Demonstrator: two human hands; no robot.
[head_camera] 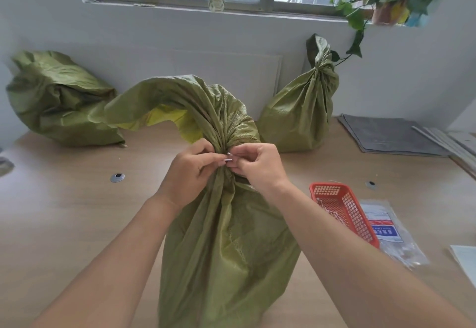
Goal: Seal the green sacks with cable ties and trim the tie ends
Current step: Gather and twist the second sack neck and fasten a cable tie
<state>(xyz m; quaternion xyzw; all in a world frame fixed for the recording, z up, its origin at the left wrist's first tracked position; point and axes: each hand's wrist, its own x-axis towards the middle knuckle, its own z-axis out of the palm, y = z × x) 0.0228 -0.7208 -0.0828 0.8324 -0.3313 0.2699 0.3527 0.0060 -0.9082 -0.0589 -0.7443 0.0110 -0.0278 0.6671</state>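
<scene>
Head view: my left hand (192, 170) and my right hand (253, 164) pinch a thin white cable tie (227, 157) at the bunched neck of the green sack (226, 245) standing on the table (77, 199) right in front of me. I think I should poke the tip through the little head and pull hard. The sack looks crinkly. Behind it, one sack (301, 111) is tied, another sack (59, 98) slumps.
</scene>
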